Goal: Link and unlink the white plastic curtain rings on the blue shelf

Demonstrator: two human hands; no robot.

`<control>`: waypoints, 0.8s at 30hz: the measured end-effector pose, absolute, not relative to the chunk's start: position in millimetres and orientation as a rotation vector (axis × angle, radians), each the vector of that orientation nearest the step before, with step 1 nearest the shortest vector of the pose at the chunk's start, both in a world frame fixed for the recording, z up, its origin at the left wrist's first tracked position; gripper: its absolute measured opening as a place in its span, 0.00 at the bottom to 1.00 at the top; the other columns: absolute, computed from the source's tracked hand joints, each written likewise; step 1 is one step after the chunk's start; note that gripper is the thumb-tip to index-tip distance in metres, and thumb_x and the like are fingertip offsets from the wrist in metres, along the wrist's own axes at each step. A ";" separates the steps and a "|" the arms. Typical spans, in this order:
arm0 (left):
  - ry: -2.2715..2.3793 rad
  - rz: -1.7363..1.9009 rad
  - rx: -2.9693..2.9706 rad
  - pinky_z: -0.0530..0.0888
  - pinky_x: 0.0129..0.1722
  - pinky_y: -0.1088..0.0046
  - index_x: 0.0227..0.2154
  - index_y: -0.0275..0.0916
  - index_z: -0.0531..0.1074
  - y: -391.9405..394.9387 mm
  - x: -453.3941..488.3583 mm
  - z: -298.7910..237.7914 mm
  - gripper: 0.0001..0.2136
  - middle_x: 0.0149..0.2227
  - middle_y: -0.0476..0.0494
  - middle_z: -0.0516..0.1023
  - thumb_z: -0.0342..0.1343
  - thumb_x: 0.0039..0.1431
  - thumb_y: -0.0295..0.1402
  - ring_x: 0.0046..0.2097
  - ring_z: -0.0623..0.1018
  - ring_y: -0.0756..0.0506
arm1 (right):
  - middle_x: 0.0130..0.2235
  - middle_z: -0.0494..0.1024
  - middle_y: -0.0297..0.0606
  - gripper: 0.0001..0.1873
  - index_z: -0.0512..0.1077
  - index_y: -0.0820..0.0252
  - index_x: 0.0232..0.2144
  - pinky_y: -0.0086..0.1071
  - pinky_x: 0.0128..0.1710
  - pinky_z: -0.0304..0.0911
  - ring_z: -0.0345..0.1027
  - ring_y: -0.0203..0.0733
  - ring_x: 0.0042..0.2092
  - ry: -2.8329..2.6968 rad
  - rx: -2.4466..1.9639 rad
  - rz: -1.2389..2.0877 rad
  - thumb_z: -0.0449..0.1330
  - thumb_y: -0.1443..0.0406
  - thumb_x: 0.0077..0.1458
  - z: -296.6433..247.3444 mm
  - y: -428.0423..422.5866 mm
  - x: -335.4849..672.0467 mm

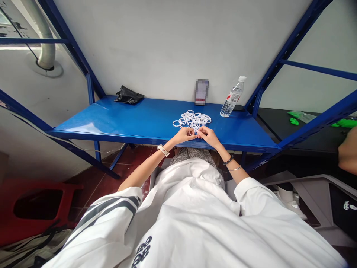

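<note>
Shirt fabric (195,208) in white lies nearest, on the near side of a loose pile of white rings (195,120). Closer to the pile, a pale watch (163,150) circles the left wrist, and a dark beaded bracelet (228,160) and a thin bangle (234,168) the right. Well right of the pile, part of another person (348,150) shows. The left hand (184,135) and right hand (208,135) meet at the pile's near edge, fingers drawn narrow. Something small and white shows between the hands; I cannot tell whether either grips it. The pile rests on a blue surface (139,119), its rings overlapping. Beyond the pile to its right is a clear bottle (232,98) with a white cap; well to its left, a crumpled black bag (128,95). Behind the pile, a pixelated upright object (201,92) stands before the pale wall (167,48).
</note>
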State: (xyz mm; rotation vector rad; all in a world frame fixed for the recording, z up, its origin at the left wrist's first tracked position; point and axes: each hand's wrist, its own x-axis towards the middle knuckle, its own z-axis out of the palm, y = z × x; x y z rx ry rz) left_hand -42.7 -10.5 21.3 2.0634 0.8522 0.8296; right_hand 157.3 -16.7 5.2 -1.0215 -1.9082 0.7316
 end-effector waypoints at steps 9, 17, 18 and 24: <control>0.845 0.839 2.056 0.63 0.28 0.75 0.22 0.36 0.69 -7.9 -42.7 18.8 0.19 0.22 0.49 0.71 0.58 0.54 0.48 0.26 0.67 0.52 | 0.24 0.76 0.32 0.15 0.67 0.55 0.34 0.34 0.31 0.67 0.71 0.41 0.27 -1.922 -1.037 0.735 0.60 0.51 0.56 5.6 -17.7 157.3; 0.826 0.845 2.058 0.64 0.30 0.75 0.22 0.36 0.68 -8.1 -42.7 18.0 0.19 0.23 0.49 0.70 0.57 0.55 0.48 0.26 0.67 0.52 | 0.26 0.77 0.34 0.13 0.69 0.57 0.38 0.35 0.32 0.67 0.72 0.42 0.28 -1.950 -1.020 0.730 0.58 0.54 0.57 3.5 -15.4 159.5; 0.825 0.849 2.061 0.64 0.30 0.75 0.22 0.36 0.69 -7.7 -42.6 17.6 0.18 0.23 0.49 0.70 0.57 0.55 0.48 0.26 0.67 0.52 | 0.26 0.77 0.34 0.13 0.69 0.57 0.38 0.35 0.33 0.68 0.72 0.42 0.28 -1.950 -1.021 0.728 0.58 0.54 0.57 3.0 -15.1 159.6; 0.828 0.848 2.082 0.64 0.30 0.75 0.23 0.36 0.69 -5.1 -42.5 15.4 0.17 0.23 0.49 0.71 0.57 0.56 0.46 0.26 0.66 0.52 | 0.26 0.78 0.34 0.14 0.71 0.57 0.39 0.35 0.33 0.68 0.72 0.42 0.28 -1.954 -1.030 0.717 0.58 0.53 0.58 -0.2 -12.8 159.8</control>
